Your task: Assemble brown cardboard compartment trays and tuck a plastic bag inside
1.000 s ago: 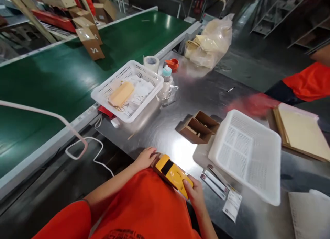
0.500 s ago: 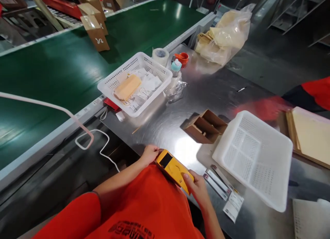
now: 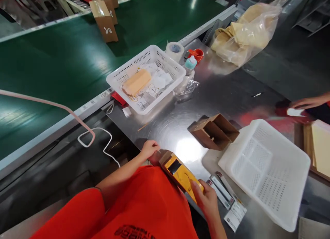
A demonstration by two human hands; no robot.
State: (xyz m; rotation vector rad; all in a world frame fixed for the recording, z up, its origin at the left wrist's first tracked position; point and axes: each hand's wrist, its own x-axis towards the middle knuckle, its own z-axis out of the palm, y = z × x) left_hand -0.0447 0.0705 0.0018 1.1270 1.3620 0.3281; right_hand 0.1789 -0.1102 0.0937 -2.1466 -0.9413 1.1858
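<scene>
My right hand (image 3: 206, 197) grips the near end of a long yellow box (image 3: 182, 173), thumb on its top face. A dark rectangular window shows on that face, and a brown side shows at its far end. The box lies tilted against the table edge, in front of my red shirt. My left hand (image 3: 150, 149) is just past the box's far end, apart from it, with its fingers curled together. What those fingers hold, if anything, I cannot make out. Beside my right hand, narrow packs (image 3: 221, 192) and a white printed packet (image 3: 235, 216) lie on the metal table (image 3: 167, 129).
A white basket (image 3: 146, 110) holds papers and an orange-yellow block. Tape rolls (image 3: 175, 52) stand behind it. To the right are a divided cardboard box (image 3: 213, 132) and a white basket (image 3: 265, 173). Another person's hand (image 3: 309, 102) holds something white. A green conveyor (image 3: 64, 53) runs behind.
My left hand has come away from the far end of the yellow box. My right hand still holds the box. Another person's hand has appeared at the right, and the view has shifted.
</scene>
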